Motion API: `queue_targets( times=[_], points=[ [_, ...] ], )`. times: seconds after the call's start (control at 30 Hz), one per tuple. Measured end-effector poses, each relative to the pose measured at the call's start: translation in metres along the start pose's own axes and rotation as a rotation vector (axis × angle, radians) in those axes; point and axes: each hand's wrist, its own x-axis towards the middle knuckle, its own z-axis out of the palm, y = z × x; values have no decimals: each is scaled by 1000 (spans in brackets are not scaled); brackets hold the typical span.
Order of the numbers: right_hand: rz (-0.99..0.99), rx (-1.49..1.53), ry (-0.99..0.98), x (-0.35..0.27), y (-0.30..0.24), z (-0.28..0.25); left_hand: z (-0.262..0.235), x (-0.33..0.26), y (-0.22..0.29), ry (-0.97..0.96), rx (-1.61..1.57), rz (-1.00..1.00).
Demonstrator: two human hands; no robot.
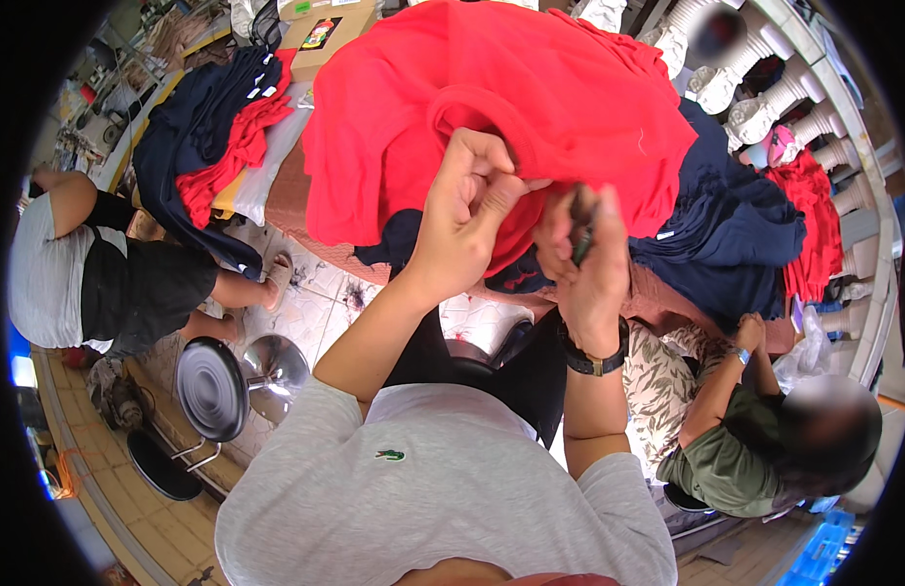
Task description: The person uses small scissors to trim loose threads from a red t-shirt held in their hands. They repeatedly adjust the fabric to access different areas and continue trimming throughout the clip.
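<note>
A large red garment [374,137] with a ribbed neck opening lies spread over the table in front of me. My left hand [457,220] is closed, its thumb and fingers pinching the red fabric's edge just below that opening. Close beside it, my right hand [594,278] is curled round a small dark handheld tool [582,242]. Motion smears that hand's fingers, and the tool's kind is not clear. Dark navy cloth [402,237] shows under the red garment's near edge.
Navy garments [731,215] are heaped at right, navy and red ones [204,137] at left. A cardboard box [330,37] stands at the back. One person [111,264] is at left, another [736,449] sits at right. A black round stool [213,389] stands left of me.
</note>
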Motion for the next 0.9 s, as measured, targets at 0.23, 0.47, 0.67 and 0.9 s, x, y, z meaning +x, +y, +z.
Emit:
queue_targets(
  times=[0.23, 0.47, 0.67, 0.9],
  points=[
    [-335, -542, 181, 14, -9, 8, 8, 0, 3, -36, 332, 229],
    [-371, -484, 229, 24, -7, -1, 3, 8, -5, 79, 412, 328],
    [-393, -521, 206, 23, -8, 2, 8, 8, 6, 4, 712, 405],
    [-361, -484, 242, 24, -7, -2, 8, 6, -2, 120, 202, 190]
  ],
)
